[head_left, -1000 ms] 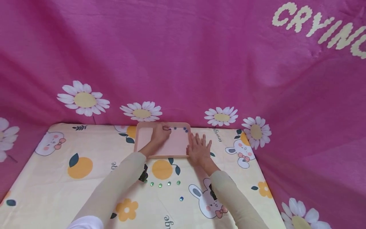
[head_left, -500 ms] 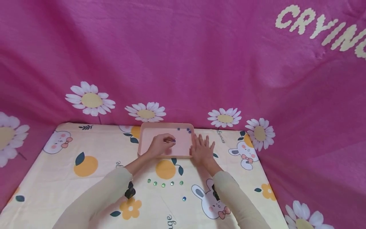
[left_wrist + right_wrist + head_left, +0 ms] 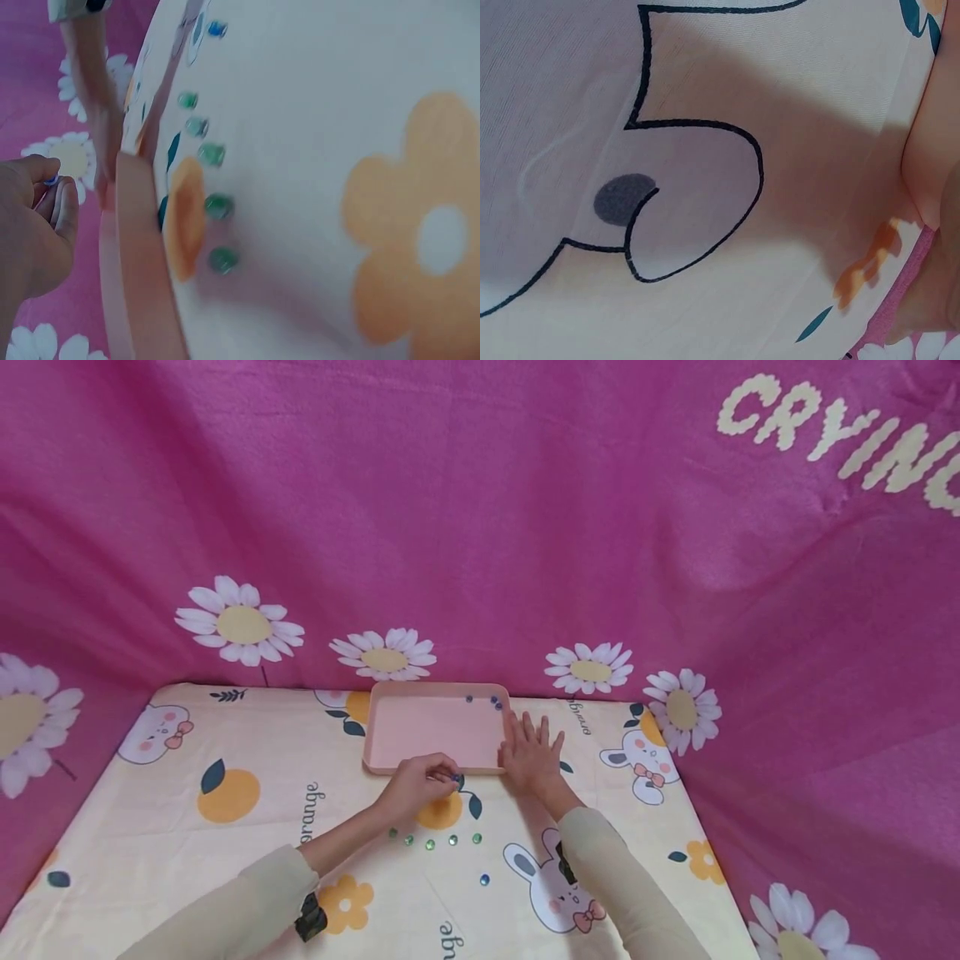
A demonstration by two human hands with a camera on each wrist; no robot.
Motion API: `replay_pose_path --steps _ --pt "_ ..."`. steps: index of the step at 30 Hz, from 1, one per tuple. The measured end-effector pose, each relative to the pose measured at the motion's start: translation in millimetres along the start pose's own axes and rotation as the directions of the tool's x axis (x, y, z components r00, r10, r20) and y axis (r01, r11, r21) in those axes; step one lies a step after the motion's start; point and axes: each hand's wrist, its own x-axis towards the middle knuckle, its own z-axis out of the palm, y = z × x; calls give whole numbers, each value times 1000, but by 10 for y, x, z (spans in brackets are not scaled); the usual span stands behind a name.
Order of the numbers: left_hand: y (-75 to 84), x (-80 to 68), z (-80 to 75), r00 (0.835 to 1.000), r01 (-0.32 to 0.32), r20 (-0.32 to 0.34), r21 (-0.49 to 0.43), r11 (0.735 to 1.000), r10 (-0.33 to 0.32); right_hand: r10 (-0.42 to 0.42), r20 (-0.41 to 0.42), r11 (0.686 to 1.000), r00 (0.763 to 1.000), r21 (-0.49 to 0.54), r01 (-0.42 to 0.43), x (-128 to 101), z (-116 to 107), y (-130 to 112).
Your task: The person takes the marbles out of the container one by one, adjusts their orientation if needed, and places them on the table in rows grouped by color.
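Your two arms in long pale beige sleeves, bare left hand (image 3: 417, 783), bare right hand (image 3: 529, 753), small black wrist-mounted device under each cuff, sleeves plain, no markings.

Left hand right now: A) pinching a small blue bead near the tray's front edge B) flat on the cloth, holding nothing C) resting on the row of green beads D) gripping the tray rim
A: the left hand pinches a small blue bead between its fingertips, just in front of the pink tray; the green beads lie apart, nearer the person.
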Motion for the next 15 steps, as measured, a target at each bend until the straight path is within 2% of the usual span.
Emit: replay_pose_path --steps 7,15 --pt "-77 -265 207 994 -39 103 -3 999 39 4 5 1000 1000 11 -4 -3 -8 -5" --pt "-187 -576 468 983 -28 181 -26 999 32 -2 -1 1000 1000 9 2 7 18 22"
